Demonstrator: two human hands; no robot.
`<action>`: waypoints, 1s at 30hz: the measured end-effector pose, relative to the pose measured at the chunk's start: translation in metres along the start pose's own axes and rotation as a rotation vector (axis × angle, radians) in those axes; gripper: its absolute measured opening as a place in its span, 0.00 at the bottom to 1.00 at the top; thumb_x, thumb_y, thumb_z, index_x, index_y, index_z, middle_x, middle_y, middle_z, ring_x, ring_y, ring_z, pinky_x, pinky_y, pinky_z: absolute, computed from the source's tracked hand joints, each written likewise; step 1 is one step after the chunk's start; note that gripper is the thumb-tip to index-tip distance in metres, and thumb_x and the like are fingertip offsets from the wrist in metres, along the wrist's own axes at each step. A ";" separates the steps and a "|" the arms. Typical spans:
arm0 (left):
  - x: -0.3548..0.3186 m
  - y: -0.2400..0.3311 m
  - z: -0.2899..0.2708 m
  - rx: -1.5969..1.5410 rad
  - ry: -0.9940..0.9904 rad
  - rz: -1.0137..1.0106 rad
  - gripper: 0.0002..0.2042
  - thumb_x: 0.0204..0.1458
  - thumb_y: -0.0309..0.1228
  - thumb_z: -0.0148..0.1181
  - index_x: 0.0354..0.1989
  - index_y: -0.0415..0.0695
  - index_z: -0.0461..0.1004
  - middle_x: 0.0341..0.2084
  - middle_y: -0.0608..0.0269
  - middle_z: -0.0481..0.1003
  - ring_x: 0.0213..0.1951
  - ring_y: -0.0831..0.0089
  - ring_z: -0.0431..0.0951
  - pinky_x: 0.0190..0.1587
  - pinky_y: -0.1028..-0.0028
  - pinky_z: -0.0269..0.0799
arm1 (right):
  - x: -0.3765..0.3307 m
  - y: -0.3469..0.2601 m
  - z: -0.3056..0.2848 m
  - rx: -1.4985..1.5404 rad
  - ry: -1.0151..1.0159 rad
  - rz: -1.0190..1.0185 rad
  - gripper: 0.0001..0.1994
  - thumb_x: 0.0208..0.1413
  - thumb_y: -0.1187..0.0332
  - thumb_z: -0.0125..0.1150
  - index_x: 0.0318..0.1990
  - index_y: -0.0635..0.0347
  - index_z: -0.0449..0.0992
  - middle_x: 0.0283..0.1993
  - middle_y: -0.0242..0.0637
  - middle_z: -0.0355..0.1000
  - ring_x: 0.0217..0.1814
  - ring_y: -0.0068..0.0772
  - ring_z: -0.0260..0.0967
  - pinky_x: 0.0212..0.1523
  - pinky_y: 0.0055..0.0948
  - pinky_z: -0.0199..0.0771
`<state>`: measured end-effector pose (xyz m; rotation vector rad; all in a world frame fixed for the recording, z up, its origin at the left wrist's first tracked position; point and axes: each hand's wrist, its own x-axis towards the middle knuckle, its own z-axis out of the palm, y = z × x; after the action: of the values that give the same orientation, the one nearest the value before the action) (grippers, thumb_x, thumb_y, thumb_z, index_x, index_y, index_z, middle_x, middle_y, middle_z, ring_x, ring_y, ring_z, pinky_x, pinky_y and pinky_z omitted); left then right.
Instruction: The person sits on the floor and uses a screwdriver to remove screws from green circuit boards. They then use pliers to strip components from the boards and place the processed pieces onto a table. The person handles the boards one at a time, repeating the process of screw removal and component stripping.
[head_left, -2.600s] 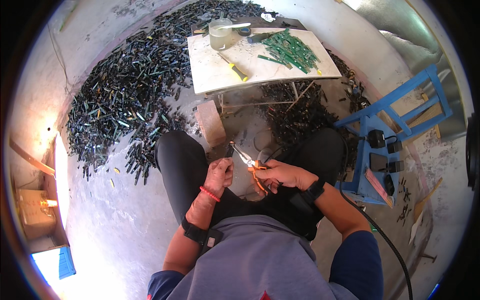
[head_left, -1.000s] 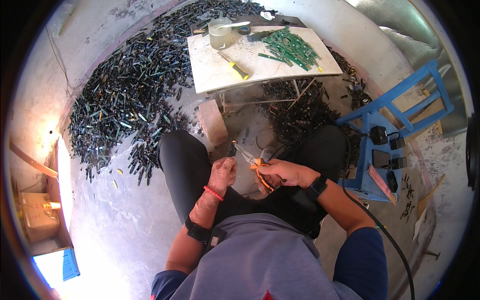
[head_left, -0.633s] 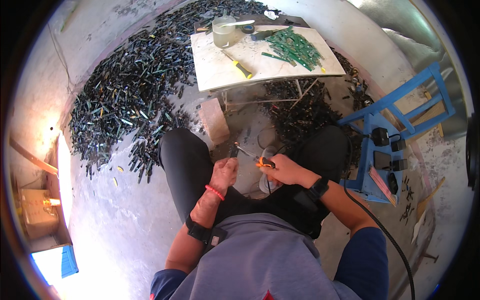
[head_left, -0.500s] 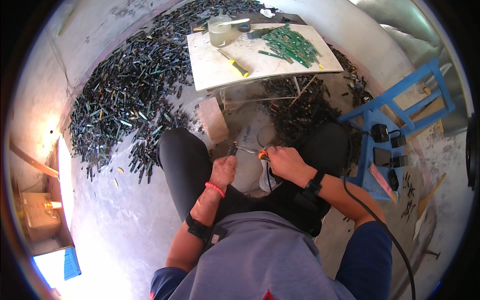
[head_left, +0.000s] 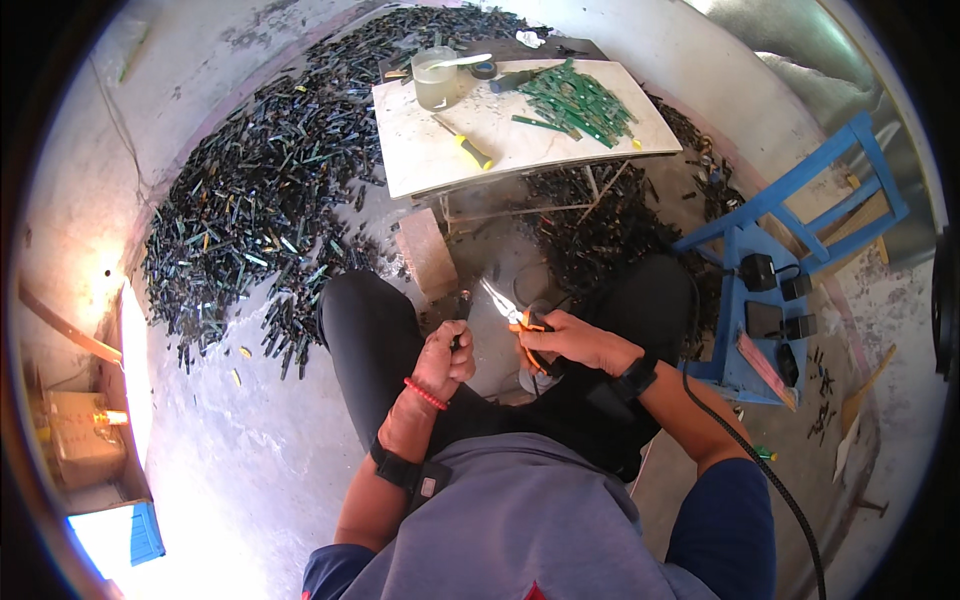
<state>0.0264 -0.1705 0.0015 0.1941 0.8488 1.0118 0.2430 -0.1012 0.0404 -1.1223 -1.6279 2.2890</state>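
My left hand [head_left: 443,360] is closed in a fist around a narrow dark strip [head_left: 464,303], whose upper end sticks out above the fingers; the rest is hidden in the grip. To its right, my right hand [head_left: 582,342] grips a pair of long-nose pliers [head_left: 503,302] with orange and black handles. The pliers' jaws are spread a little and point up and left, apart from the strip. Both hands are held between my knees, above the floor.
Ahead stands a low white table [head_left: 415,165] bearing a jar of cloudy liquid [head_left: 435,87], a yellow screwdriver [head_left: 472,152] and green strips [head_left: 578,102]. Dark strips [head_left: 230,210] heap across the left floor. A blue chair [head_left: 738,340] with black adapters is at right; a tan block [head_left: 428,255] leans ahead.
The pliers' jaws have come away from the strip in my left hand and swung upward, parting. My left hand has dropped slightly, still closed on the strip.
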 end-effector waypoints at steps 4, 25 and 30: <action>0.001 0.000 0.000 0.052 0.021 0.004 0.13 0.55 0.39 0.45 0.21 0.48 0.60 0.09 0.75 0.50 0.09 0.84 0.46 0.12 0.82 0.42 | -0.002 -0.002 0.004 -0.164 -0.099 0.051 0.17 0.55 0.54 0.49 0.32 0.61 0.73 0.27 0.29 0.71 0.28 0.18 0.64 0.25 0.19 0.60; 0.002 -0.003 -0.001 0.182 0.081 0.057 0.13 0.53 0.39 0.48 0.20 0.47 0.61 0.09 0.77 0.50 0.09 0.86 0.45 0.11 0.82 0.40 | -0.003 -0.012 0.006 -0.070 -0.116 0.213 0.16 0.56 0.54 0.47 0.34 0.60 0.71 0.27 0.34 0.72 0.25 0.20 0.68 0.20 0.18 0.59; 0.004 -0.003 -0.002 0.152 0.068 0.068 0.13 0.53 0.39 0.48 0.20 0.47 0.61 0.09 0.77 0.50 0.09 0.86 0.45 0.11 0.82 0.40 | 0.000 -0.009 0.005 0.028 -0.110 0.205 0.16 0.58 0.57 0.48 0.33 0.63 0.72 0.26 0.36 0.72 0.23 0.20 0.68 0.18 0.16 0.59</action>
<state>0.0278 -0.1696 -0.0039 0.3213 0.9871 1.0226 0.2378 -0.1012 0.0486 -1.2295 -1.5785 2.5343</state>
